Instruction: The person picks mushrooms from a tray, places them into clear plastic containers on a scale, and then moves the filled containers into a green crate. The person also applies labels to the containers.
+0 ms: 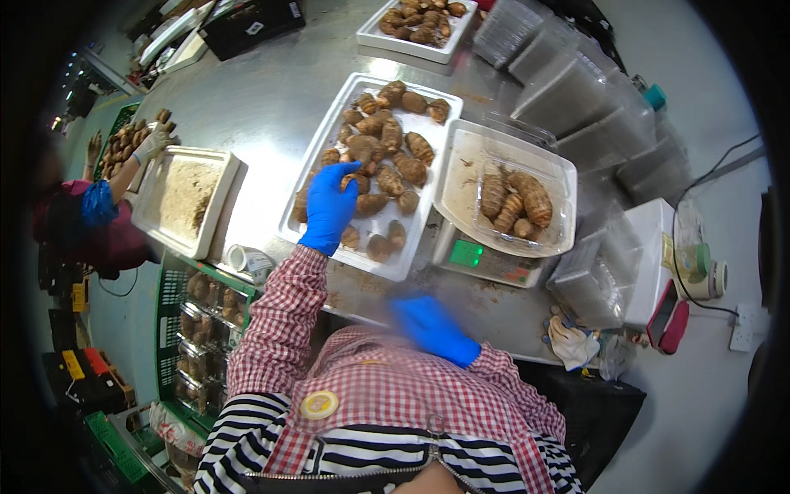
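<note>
My left hand [332, 200] in a blue glove is over the left side of a white foam tray [418, 236] of brown taro corms [390, 180]. Its thumb and forefinger are beside a small corm [359, 184]; whether they grip it is unclear. Blurred by motion, my right hand [429, 324], also gloved in blue, is between the table edge and my apron. A digital scale [487, 262] with a lit green display stands right of the tray. Its cream pan [464, 213] bears a clear plastic clamshell box [558, 231] with several taro corms [524, 194] inside.
Stacked clear boxes [565, 92] line the right side. Another taro tray [404, 48] lies at the back. A soiled tray [185, 185] and a tape roll [250, 262] are at left, above a green crate [170, 309] of packed boxes. A co-worker's gloved hand [154, 143] is beyond.
</note>
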Tool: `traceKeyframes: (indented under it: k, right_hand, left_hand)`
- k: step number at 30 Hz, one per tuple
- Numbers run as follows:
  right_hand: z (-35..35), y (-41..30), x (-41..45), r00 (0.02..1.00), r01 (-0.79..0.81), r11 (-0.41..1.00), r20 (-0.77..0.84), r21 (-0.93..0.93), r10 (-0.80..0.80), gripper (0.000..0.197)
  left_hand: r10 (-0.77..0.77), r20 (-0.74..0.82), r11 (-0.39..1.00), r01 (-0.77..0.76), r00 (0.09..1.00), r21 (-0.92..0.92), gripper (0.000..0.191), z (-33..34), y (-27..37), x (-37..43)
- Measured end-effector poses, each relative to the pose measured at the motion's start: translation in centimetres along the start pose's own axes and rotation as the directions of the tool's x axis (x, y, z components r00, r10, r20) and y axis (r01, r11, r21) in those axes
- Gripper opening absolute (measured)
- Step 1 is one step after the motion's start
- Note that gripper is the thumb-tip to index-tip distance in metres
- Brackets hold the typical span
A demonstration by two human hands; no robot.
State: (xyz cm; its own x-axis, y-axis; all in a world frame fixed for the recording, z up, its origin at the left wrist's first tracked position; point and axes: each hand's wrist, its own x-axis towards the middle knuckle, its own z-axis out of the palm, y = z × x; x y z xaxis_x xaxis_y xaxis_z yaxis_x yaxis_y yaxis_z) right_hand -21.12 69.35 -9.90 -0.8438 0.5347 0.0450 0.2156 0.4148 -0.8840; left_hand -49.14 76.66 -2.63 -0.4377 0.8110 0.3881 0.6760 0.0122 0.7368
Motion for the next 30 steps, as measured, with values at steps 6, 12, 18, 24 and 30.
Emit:
traceKeyframes:
  k: [6,12,18,24,30]
  right_hand:
    - [-1.4,-2.1,-1.3,0.994,-0.096,0.992,0.052,-0.077,0.1,0.031]
    - [-2.1,-3.5,0.3,0.994,-0.004,0.998,0.107,-0.068,0.012,0.029]
    - [-4.6,-4.2,-1.1,0.95,-0.243,0.899,-0.097,0.363,0.296,0.029]
    - [-5.2,-4.0,0.4,0.933,-0.211,0.846,-0.156,0.489,0.323,0.026]
    - [-5.2,-4.9,0.9,0.943,-0.237,0.808,-0.072,0.539,0.325,0.025]
  left_hand:
    - [0.192,0.261,0.903,-0.275,0.946,0.329,0.033,4.6,1.2,-1.0]
    - [0.118,0.541,0.651,-0.476,0.833,0.591,0.04,8.5,1.4,-0.2]
    - [0.131,0.31,0.988,-0.149,0.942,0.036,0.03,5.0,0.5,-2.5]
    - [-0.045,0.607,0.876,-0.26,0.793,0.405,0.035,7.6,1.6,-2.9]
    - [-0.209,0.706,0.876,0.451,0.677,-0.173,0.047,5.5,1.9,-1.2]
